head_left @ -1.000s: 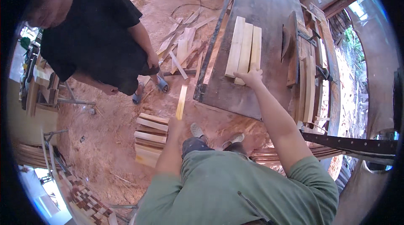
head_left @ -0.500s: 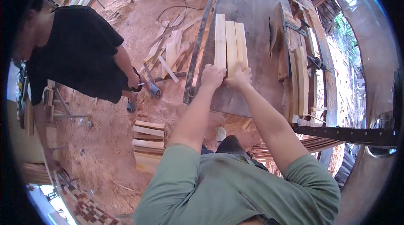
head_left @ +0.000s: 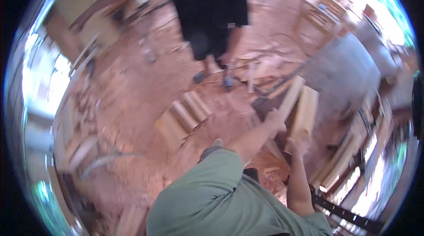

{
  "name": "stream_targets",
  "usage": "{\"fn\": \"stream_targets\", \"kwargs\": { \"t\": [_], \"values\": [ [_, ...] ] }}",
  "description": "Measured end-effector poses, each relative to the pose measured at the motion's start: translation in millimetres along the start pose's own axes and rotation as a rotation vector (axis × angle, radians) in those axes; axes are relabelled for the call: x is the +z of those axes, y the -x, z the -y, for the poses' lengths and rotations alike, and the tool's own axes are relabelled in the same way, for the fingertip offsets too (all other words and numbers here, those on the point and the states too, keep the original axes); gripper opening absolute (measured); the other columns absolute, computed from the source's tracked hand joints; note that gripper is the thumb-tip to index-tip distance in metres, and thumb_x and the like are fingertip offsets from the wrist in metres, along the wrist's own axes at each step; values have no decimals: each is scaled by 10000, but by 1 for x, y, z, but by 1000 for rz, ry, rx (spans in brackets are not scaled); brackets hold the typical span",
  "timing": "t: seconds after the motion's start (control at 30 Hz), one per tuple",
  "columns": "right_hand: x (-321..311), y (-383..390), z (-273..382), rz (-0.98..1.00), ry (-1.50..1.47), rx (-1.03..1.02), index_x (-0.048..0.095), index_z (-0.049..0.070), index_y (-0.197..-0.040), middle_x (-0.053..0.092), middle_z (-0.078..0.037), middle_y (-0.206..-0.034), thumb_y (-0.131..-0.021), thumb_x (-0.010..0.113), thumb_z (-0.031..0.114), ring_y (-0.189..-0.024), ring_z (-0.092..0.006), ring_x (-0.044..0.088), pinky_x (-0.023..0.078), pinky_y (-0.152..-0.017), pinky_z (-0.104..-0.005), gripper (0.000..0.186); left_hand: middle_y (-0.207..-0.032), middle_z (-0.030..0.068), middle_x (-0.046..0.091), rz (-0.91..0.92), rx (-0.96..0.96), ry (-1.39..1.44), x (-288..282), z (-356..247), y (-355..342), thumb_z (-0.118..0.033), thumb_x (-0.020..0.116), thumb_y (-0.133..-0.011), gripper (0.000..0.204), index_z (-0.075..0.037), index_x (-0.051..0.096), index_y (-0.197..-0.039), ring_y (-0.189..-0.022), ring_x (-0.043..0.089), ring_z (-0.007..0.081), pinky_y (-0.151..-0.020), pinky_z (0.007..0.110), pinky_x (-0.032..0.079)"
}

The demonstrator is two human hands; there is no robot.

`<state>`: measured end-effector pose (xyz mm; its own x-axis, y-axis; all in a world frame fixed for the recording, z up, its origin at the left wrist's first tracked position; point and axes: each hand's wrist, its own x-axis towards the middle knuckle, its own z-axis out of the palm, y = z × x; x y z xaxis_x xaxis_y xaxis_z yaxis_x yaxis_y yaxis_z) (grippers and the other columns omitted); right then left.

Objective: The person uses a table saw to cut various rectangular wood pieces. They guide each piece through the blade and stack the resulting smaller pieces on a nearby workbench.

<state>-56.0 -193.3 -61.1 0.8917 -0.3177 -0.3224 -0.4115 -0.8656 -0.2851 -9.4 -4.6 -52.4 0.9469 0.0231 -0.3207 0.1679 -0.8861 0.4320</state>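
My left hand (head_left: 276, 121) is closed round the near end of a pale wooden board (head_left: 292, 97). My right hand (head_left: 299, 146) grips the near end of a thicker piece of pale wood (head_left: 305, 113), which looks like two boards side by side. A narrow wedge of space separates the two loads, and they slant away from me to the far right. They are over the near left corner of the dark worktable (head_left: 346, 61). Motion blur smears my fingers and the board edges.
Several boards (head_left: 183, 114) lie side by side on the sawdust-covered floor, left of my arms. Beyond stands a person in black (head_left: 212, 10). Wood offcuts (head_left: 251, 74) are scattered near their feet. More boards (head_left: 342, 161) lean right of the table, near a dark metal bar (head_left: 346, 214).
My view has swung left, so the table now sits to the right. The boards, earlier lying together on the tabletop, have spread apart, one in my left hand and the others in my right.
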Motion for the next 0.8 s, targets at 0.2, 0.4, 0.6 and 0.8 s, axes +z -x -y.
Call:
{"fn": "stream_targets", "kwargs": {
  "t": [0.2, 0.4, 0.6, 0.8],
  "values": [
    [15, -2, -9, -38, 224, -164, 580, 31, -1295, 502, -229, -1316, -662, 719, 603, -1266, -360, 449, 398, -1053, -466, 864, -920, 214, 680, 92, 8, 336, 45, 171, 164, -210, 691, -671, 348, -18, 713, -960, -834, 654, 339, -742, 447, 524],
    [35, -36, -15, 196, 282, -509, 667, -39, -1106, 637, -228, -1049, -686, 685, 671, -1010, -312, 599, 474, -913, -419, 825, -905, 204, 700, -293, -541, 729, 78, 292, 454, -408, 725, -735, 482, 12, 693, -967, -832, 668, 310, -747, 417, 512],
    [73, 26, 25, 201, 31, -434, 617, 18, -1130, 647, -177, -1010, -723, 676, 537, -938, -297, 625, 496, -813, -406, 662, -698, 26, 619, -1395, -1037, 1676, 106, 323, 627, -257, 697, -887, 247, -17, 676, -940, -603, 592, 144, -556, 312, 481],
    [114, 219, 93, 350, -497, -330, 521, 92, -1226, 594, -142, -1066, -759, 667, 393, -947, -299, 592, 498, -738, -400, 574, -666, 16, 574, -1865, -1126, 1561, 108, 384, 733, -210, 731, -865, 209, -40, 610, -883, -538, 575, 153, -474, 328, 481]
  ]
}}
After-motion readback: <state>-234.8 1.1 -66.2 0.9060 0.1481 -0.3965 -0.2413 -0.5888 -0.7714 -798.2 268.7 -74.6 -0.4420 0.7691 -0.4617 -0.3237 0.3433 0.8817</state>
